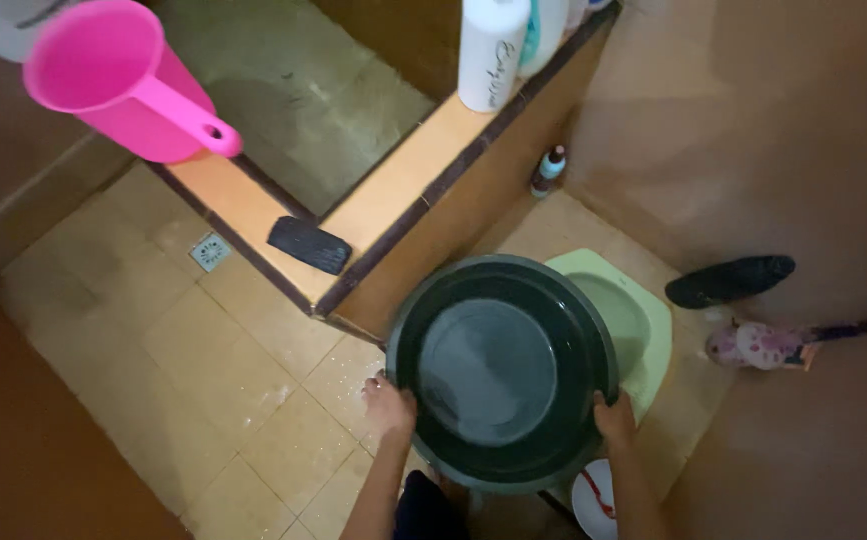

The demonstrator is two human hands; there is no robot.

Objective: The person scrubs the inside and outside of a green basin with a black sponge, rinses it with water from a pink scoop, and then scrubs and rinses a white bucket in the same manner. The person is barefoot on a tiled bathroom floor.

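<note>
1. Left hand [390, 404] and right hand [614, 418] are both clamped onto the rim of a big dark basin [502, 372], one each side.
2. The basin sits low over the tiled floor [223, 370], partly covering a green squat toilet [643, 320].
3. A pink scoop [118, 80] and black brush [310, 245] are on the ledge [393, 190].

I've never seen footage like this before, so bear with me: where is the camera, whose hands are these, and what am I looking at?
The camera sits on a person's head, looking down, so the hands are their own. The left hand and right hand grip opposite rims of a dark round basin, held over a pale green squat toilet on a tiled floor. On the tiled ledge rest a pink scoop, a black brush and a white bottle.
</note>
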